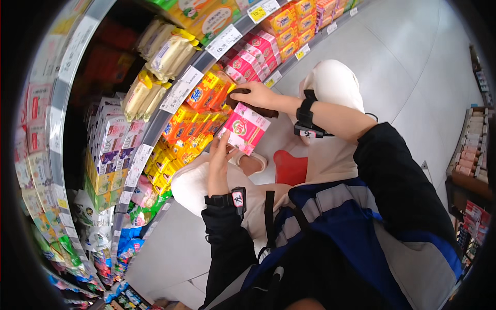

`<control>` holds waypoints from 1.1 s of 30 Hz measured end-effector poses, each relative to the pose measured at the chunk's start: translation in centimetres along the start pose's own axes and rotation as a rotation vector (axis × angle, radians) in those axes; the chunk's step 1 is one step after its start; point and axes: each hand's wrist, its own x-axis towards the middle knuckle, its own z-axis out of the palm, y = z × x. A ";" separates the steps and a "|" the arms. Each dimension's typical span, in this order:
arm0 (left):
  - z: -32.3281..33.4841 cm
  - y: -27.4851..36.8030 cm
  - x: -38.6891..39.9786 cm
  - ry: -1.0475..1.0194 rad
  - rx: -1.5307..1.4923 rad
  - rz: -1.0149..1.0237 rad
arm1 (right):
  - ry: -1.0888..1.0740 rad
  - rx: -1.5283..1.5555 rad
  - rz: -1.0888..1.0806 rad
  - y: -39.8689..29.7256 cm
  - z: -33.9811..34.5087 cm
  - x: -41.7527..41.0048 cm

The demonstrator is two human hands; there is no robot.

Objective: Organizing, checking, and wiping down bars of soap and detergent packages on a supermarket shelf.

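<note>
My left hand (219,159) grips the lower left corner of a pink and white soap box (247,128), thumb on its printed face. A dark brown cloth (267,111) is bunched in my right hand (252,95), just above the box's upper edge. Both are held in front of the lower shelf. Orange Tide packs (207,93) stand right beside my right hand. Similar pink boxes (248,64) are stacked on the shelf past them. Part of the cloth is hidden under my right hand.
Shelf edges with price tags (182,89) curve along the left. Yellow-capped wipe-like packs (166,54), LUX boxes (116,133) and orange soap packs (286,29) fill the shelves. A red object (290,167) shows between my knees on the grey tiled floor (391,50). Another stocked shelf (471,143) stands at the right.
</note>
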 end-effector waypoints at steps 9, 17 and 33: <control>1.3 0.1 1.7 0.072 -0.167 -0.051 | 0.087 -0.493 -0.609 -3.4 0.6 -3.3; 0.4 0.8 1.3 0.035 -0.277 -0.018 | 0.198 -0.475 -0.494 -3.1 -1.3 -1.9; -0.1 1.5 -0.1 -0.330 -0.553 0.263 | -0.336 0.791 0.250 -2.6 -1.1 0.3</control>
